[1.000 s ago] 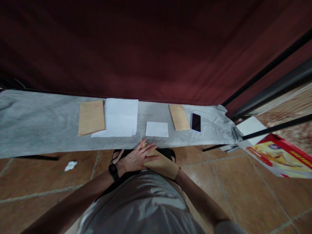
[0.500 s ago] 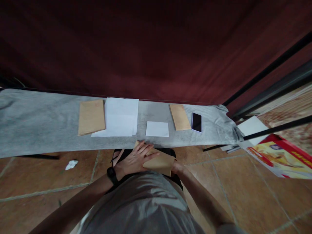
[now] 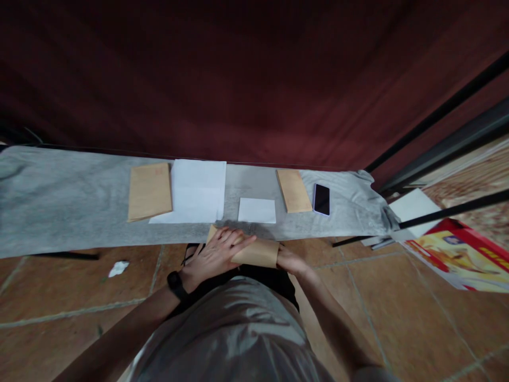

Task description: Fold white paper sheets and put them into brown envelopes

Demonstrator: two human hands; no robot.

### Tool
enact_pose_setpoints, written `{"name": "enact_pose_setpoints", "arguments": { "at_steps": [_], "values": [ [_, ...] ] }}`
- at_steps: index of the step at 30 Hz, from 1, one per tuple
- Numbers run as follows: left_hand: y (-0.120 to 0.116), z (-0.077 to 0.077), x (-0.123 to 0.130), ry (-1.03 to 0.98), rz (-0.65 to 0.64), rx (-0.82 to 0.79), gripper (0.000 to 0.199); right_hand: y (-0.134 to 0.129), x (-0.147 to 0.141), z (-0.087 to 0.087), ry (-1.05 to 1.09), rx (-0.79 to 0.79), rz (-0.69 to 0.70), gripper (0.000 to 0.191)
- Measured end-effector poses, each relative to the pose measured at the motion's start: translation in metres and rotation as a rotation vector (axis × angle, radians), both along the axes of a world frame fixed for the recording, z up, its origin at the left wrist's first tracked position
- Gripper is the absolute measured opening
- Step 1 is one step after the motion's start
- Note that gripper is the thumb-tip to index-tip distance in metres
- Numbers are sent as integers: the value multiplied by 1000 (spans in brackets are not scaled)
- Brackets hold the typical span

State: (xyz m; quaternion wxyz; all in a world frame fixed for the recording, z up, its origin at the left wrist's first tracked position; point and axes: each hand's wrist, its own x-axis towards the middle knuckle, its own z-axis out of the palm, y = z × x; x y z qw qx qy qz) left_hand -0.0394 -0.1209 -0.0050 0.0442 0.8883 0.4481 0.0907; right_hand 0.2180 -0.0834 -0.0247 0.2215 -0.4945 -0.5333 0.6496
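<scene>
Over my lap, just in front of the bench edge, a brown paper envelope [image 3: 258,251] lies level and slightly bulged. My left hand [image 3: 217,254], with a black band on its wrist, rests across its left part. The fingers bend over the paper and the thumb points right along it. At the envelope's right end, my right hand [image 3: 291,260] grips the paper. Its fingertips are hidden by the envelope, and I cannot tell whether they go inside it. Beyond my hands, a small white sheet [image 3: 256,210] lies on the bench.
On the grey cloth-covered bench [image 3: 79,201] lie a stack of brown envelopes [image 3: 149,192], white paper sheets [image 3: 199,191], a narrower brown envelope stack [image 3: 295,191] and a phone [image 3: 321,199]. A red and yellow box [image 3: 461,254] stands right. Crumpled tissue [image 3: 118,268] lies on the tiled floor.
The envelope has turned more level, and its right end has risen away from my body. My right hand has moved up with it. My left hand has shifted slightly left, fingers closer together.
</scene>
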Motion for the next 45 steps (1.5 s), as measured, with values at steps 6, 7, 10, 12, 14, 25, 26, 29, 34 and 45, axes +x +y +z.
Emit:
{"name": "enact_pose_setpoints", "arguments": {
  "at_steps": [6, 7, 10, 12, 14, 25, 26, 29, 34, 45],
  "values": [
    [9, -2, -15, 38, 85, 31, 95, 20, -6, -2, 157, -103, -36, 36],
    [11, -4, -19, 47, 105, 39, 94, 24, -5, -3, 203, -104, -54, 38],
    [15, -8, -33, 59, 183, 65, 91, 37, -1, -10, 260, -65, -144, 45],
    [16, -10, -40, 56, 246, 80, 91, 47, 1, -18, 167, 45, -209, 45],
    [17, -13, -45, 50, 316, 93, 93, 57, 2, -25, -35, 226, -266, 43],
    [21, -24, -55, 40, 563, 123, 99, 91, -29, -42, -944, 611, -256, 65],
    [21, -26, -55, 36, 566, 124, 99, 93, -32, -43, -947, 609, -257, 62],
    [19, -30, -55, 19, 561, 122, 99, 99, -38, -47, -882, 581, -299, 49],
    [17, -37, -57, -30, 549, 120, 97, 107, -37, -47, -801, 490, -357, 37],
    [18, -45, -58, -21, 552, 120, 99, 100, -18, -45, -282, 355, -564, 20]
  ]
}}
